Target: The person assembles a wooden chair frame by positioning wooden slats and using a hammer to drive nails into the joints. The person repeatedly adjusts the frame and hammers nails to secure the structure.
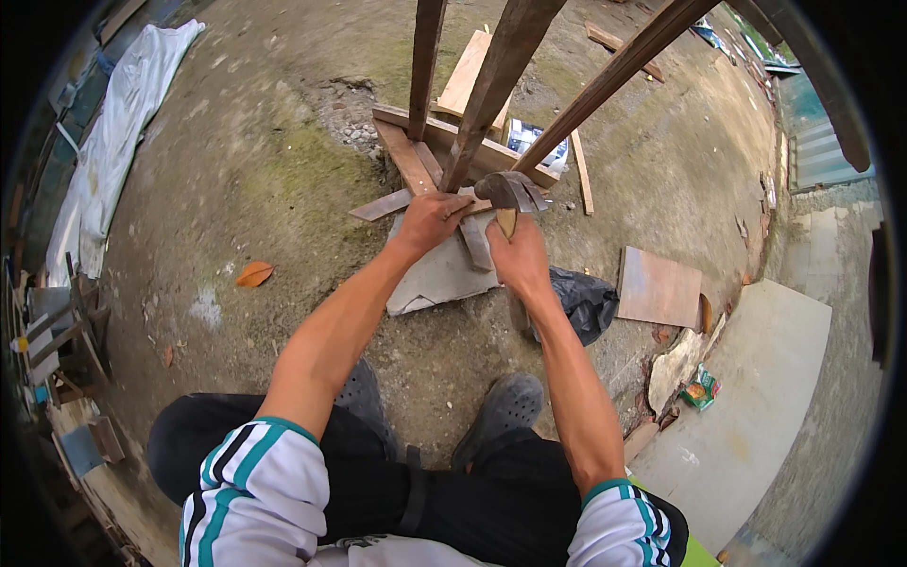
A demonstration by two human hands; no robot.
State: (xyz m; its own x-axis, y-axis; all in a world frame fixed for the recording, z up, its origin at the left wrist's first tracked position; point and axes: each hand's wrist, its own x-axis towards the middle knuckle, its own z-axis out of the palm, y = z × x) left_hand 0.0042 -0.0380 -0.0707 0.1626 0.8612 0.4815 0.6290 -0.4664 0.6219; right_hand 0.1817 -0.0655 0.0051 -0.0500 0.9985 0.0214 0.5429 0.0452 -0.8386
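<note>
In my right hand [518, 253] is a claw hammer [510, 192], gripped round its wooden handle, with the metal head raised just above the fist. My left hand [433, 222] is closed low on a wooden frame, its fingers pinched beside the foot of the middle post [496, 85]; what they pinch is too small to make out. The frame has several long posts and a base of crossed planks [404, 156]. A short board [477, 244] slants down between my hands, over a grey slab [439, 274] on the ground.
A black plastic bag [581, 304] lies right of my right hand, beside a square wooden board [659, 287]. A pale panel [756, 378] and a green packet [700, 387] are farther right. Beyond the frame are loose planks [465, 76] and a can [537, 142]. White sheeting [118, 132] lies left.
</note>
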